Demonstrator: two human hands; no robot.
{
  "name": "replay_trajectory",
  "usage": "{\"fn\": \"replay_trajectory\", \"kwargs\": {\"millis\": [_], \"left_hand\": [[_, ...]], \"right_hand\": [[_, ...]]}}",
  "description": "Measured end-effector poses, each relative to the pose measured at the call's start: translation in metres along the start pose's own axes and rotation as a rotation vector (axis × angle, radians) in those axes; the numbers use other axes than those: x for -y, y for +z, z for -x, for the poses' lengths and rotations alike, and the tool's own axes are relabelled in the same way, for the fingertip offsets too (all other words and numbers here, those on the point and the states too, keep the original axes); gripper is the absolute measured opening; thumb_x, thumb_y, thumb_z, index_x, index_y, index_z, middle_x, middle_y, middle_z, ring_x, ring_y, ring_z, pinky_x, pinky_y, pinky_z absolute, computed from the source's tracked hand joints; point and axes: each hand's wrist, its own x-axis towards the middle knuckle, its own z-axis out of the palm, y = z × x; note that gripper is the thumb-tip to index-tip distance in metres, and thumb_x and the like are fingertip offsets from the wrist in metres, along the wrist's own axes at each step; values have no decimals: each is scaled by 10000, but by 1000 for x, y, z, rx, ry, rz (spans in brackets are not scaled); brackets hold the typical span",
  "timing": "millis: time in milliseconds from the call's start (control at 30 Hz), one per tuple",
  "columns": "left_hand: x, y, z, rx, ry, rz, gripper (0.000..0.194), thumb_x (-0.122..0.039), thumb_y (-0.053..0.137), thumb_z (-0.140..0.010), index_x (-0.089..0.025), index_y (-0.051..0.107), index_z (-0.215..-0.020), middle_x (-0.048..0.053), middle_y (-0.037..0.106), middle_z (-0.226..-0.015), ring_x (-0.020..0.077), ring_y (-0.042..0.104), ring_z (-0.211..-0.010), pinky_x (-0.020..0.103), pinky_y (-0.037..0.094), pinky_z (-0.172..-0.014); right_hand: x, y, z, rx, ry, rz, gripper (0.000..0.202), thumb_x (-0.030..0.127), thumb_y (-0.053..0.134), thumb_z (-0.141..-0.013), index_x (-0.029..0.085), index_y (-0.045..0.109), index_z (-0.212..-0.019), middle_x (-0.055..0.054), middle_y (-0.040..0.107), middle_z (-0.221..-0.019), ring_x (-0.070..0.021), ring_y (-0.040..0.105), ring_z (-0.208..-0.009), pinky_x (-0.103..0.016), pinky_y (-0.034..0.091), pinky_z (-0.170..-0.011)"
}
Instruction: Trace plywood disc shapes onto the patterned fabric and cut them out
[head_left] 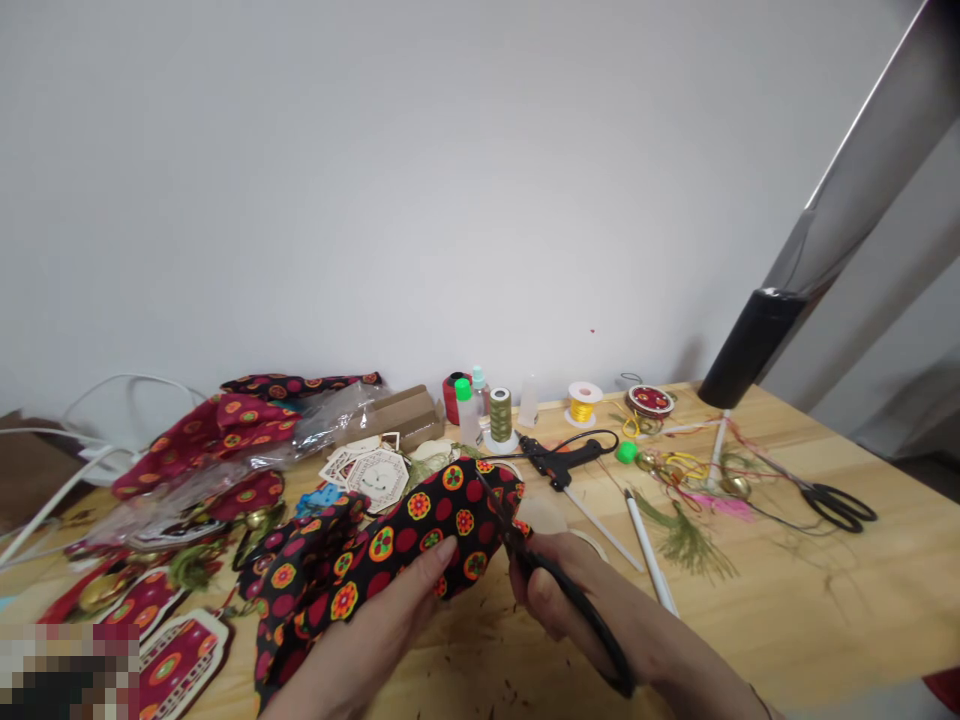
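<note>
Held up off the desk [862, 560] near its front edge: a piece of black fabric with red dots and yellow-orange flower rings [390, 545], lifted so that the blades can pass through without touching the wood. Pinched by the left hand [375, 625], thumb on top and fingers closed beneath the cloth, keeping the edge taut where the cut runs. Gripped in the right hand [592, 610]: black scissors [559, 585], fingers wrapped around the handles, blades pointing away and up into the fabric's right margin; whether the blades stand apart or meet, cannot tell, being hidden against the dark cloth. Scattered under both hands: tiny thread and fibre clippings on the bare wood, fallen where cutting happens.

Pushed toward the back edge, out of the working zone yet within reach: a black glue gun [559, 460] with glue stick protruding, a spool of olive thread [500, 415], a spool of gold cord [583, 402], small bottles with green caps [466, 410]. Toward the right edge: a second pair of scissors [836, 503], a white pencil-like stick [649, 550], a green tassel [686, 540]. Piled at the left edge: more red patterned cloth under clear plastic [225, 440], cut wooden shapes [375, 470], finished ornaments [176, 655] near the front left corner.
</note>
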Motion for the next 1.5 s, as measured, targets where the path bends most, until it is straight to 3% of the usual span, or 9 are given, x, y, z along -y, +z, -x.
{"fn": "replay_trajectory", "kwargs": {"millis": [100,200,267,333,467,567,900,1167,1500], "left_hand": [[2,5,2,-36,76,-192,479,-494,591,-820,-197,609,-1195,99,653,-1222,273,557,-1199,533,437,-997],[0,7,4,-41,108,-233,495,-572,465,-857,-163,711,-990,102,701,-1142,235,610,-1118,418,434,-1015],[-2,9,5,-43,90,-181,469,-528,541,-817,-169,709,-1068,72,732,-1099,229,572,-1194,347,420,-1035],[-4,10,7,-49,55,-101,436,-368,649,-784,-220,654,-1194,42,719,-1141,215,517,-1261,342,387,-1080],[-7,13,8,-58,-41,74,670,-259,692,-756,-179,467,-1383,68,687,-1203,232,476,-1288,358,309,-1138],[-7,14,7,-38,-20,78,759,-258,715,-746,-197,390,-1430,59,668,-1229,239,440,-1310,350,314,-1138],[-5,8,6,8,-34,45,665,-291,688,-783,-171,449,-1392,67,654,-1245,239,439,-1309,351,312,-1143],[-8,13,8,39,-4,-4,474,-293,691,-786,-164,619,-1235,72,671,-1220,263,481,-1281,379,320,-1139],[-11,3,5,40,-21,-17,571,-311,715,-756,-195,570,-1297,67,667,-1225,268,480,-1283,405,279,-1152]], "right_hand": [[0,0,1,-15,27,11,603,748,299,-852,175,449,-741,33,394,-617,-95,365,-536,-217,283,-462],[0,-1,2,-15,34,21,606,746,282,-859,176,435,-720,39,372,-596,-90,341,-530,-221,260,-460],[-1,-1,3,-7,38,16,591,740,303,-859,178,426,-722,43,356,-596,-85,326,-529,-221,250,-457],[-3,0,4,-1,55,12,575,737,328,-855,183,410,-724,46,341,-601,-81,312,-529,-218,238,-451],[-9,2,5,-12,88,12,572,738,323,-855,188,385,-709,45,318,-605,-79,288,-531,-214,219,-441],[-12,1,6,-20,98,15,582,751,350,-836,190,372,-683,50,295,-595,-75,263,-522,-212,204,-430],[-11,2,7,-22,124,30,581,755,353,-830,199,347,-665,56,271,-579,-69,254,-511,-207,183,-415],[-8,0,7,-26,176,37,579,748,374,-821,194,370,-649,49,288,-572,-73,251,-519,-207,174,-416],[-12,0,10,-25,180,-35,547,699,464,-810,189,380,-632,60,285,-556,-64,245,-496,-205,179,-412]]}}
